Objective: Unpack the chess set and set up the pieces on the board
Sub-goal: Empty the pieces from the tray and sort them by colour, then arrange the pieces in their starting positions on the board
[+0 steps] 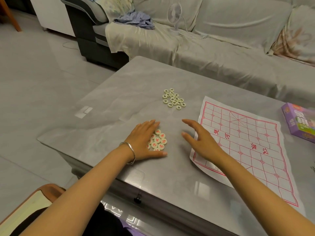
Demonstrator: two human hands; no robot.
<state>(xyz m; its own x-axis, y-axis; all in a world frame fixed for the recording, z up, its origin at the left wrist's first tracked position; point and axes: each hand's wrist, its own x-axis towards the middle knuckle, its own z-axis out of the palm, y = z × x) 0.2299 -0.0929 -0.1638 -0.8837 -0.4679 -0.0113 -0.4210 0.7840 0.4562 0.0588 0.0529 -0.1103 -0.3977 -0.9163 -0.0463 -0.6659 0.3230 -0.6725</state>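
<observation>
The round cream red-lettered pieces sit heaped under her flat, spread left hand; the right hand hovers spread, holding nothing. Black-lettered discs are sorted apart. The red-lined paper board lies unfolded, still bare.

There is one camera. It sits on the person's head and looks forward and down. It is close to the table, which fills the middle of the view. Both arms come in from the bottom, near 6 o'clock, and the left hand and right hand are near the middle. The paper board lies at 4 o'clock. The sofa is farther off, from 12 to 2 o'clock. The floor shows at 9 o'clock.
</observation>
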